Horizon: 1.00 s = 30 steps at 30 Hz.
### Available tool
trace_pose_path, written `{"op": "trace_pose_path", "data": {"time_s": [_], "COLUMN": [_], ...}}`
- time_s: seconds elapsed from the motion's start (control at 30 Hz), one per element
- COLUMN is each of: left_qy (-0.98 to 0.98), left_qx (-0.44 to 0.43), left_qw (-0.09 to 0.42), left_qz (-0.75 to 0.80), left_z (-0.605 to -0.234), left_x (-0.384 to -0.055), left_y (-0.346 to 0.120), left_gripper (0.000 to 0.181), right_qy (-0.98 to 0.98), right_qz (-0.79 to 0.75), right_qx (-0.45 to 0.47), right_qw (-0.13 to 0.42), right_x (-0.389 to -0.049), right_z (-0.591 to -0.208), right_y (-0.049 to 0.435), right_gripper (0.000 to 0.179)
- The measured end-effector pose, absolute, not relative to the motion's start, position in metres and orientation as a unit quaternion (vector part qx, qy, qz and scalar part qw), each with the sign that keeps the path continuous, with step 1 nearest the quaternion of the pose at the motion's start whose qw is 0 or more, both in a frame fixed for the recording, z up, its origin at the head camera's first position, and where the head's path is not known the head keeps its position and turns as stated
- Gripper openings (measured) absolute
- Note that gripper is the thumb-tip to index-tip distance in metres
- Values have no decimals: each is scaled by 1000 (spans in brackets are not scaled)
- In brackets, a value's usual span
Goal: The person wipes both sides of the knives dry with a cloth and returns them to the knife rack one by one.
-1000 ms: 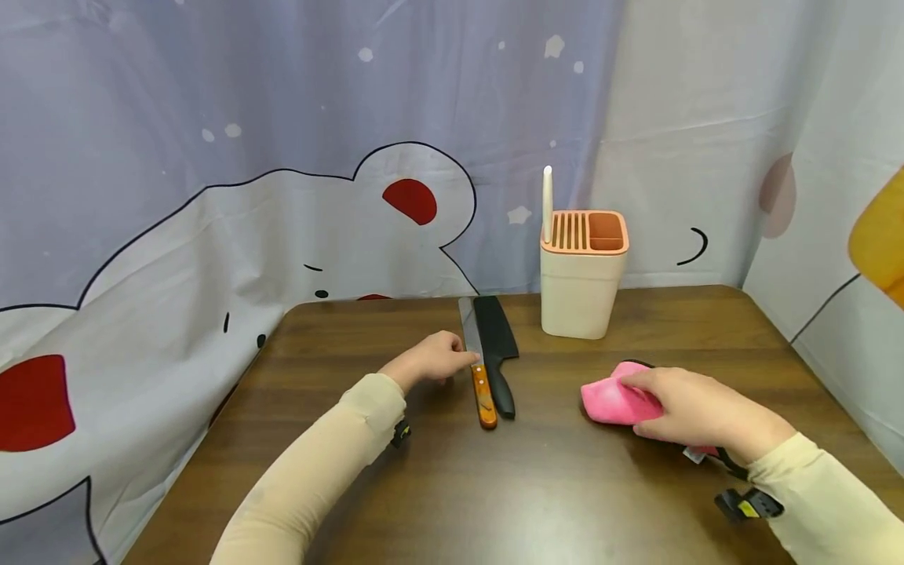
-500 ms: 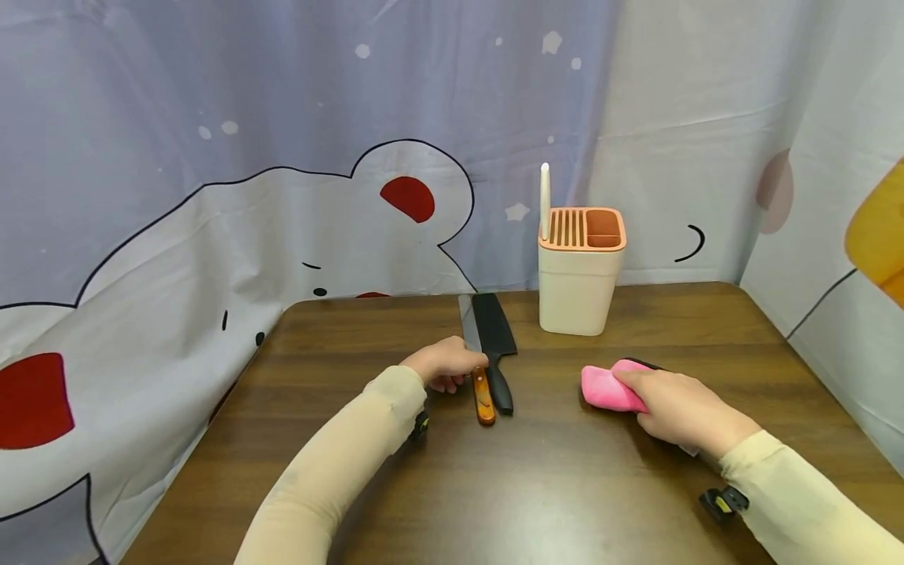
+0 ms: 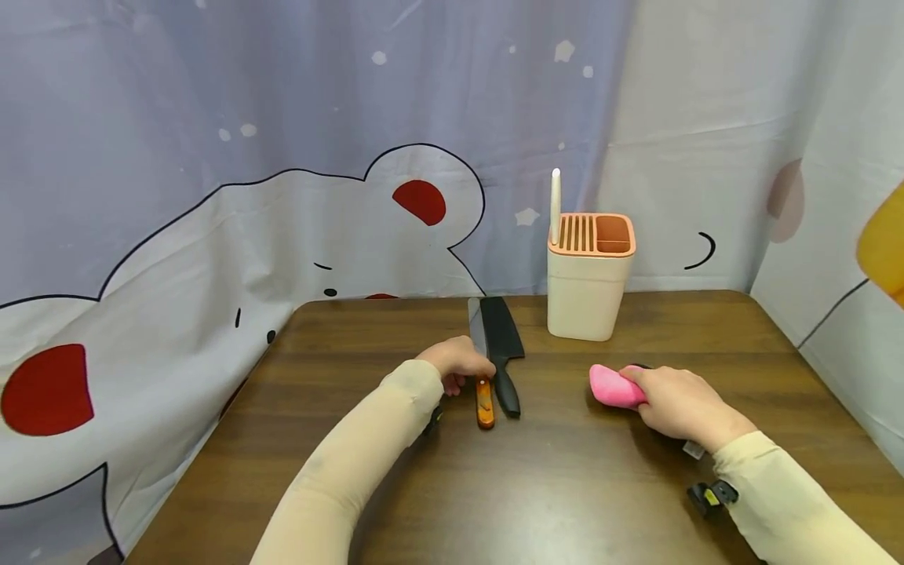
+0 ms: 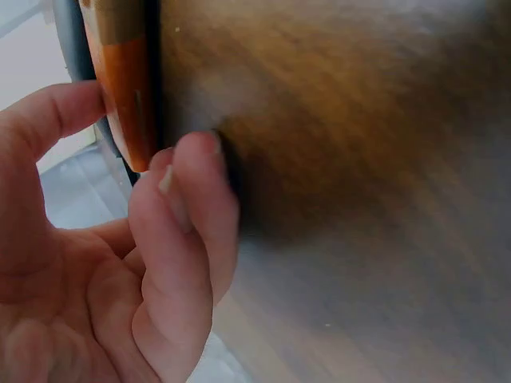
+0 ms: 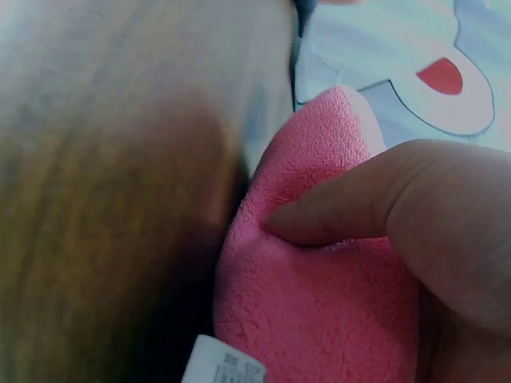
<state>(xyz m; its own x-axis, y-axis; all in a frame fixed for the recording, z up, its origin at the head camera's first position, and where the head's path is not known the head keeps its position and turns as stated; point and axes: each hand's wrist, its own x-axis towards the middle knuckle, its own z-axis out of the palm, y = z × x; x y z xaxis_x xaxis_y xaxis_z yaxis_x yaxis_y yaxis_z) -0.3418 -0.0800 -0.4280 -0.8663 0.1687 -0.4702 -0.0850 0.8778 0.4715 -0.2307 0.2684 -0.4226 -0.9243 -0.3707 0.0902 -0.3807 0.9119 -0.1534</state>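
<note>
My left hand (image 3: 462, 361) is on the knife with the wooden handle (image 3: 484, 408), where blade meets handle. In the left wrist view, the thumb touches the side of the handle (image 4: 124, 88) while the other fingers curl close by its end. That knife lies on the table, its grey blade (image 3: 476, 326) pointing away. Right beside it lies a black cleaver (image 3: 501, 329) with a black handle. My right hand (image 3: 681, 400) grips a folded pink fluffy cloth (image 3: 616, 387); the right wrist view shows the thumb pressing into the cloth (image 5: 311, 295) and a white label (image 5: 223, 363) sticking out.
A cream knife holder (image 3: 586, 290) with an orange slotted top stands at the back of the wooden table (image 3: 551, 486). A white stick-like handle (image 3: 555, 204) rises from its left side. A patterned curtain (image 3: 282, 102) hangs behind the table.
My left hand has moved right onto the wooden-handled knife. My right hand has closed further on the pink cloth, which looks more bunched. The knives have stayed in place.
</note>
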Motion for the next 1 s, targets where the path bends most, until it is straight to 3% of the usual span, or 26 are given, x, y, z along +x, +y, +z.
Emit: {"op": "trace_pose_path", "data": {"time_s": [0.5, 1.0], "left_qy": [909, 835], "left_qx": [1, 19], "left_qw": [268, 320], "left_qz": [320, 448], "left_z": [-429, -439], "left_x": [-342, -347], "left_y": [-97, -124], "left_gripper": [39, 19], "right_qy": [-977, -974], "right_qz": [123, 141], "right_qx": [174, 176], "right_qw": [16, 13], "right_x": [-234, -235], "right_z": [-424, -421], "right_y": [282, 286], "right_gripper": [53, 51]}}
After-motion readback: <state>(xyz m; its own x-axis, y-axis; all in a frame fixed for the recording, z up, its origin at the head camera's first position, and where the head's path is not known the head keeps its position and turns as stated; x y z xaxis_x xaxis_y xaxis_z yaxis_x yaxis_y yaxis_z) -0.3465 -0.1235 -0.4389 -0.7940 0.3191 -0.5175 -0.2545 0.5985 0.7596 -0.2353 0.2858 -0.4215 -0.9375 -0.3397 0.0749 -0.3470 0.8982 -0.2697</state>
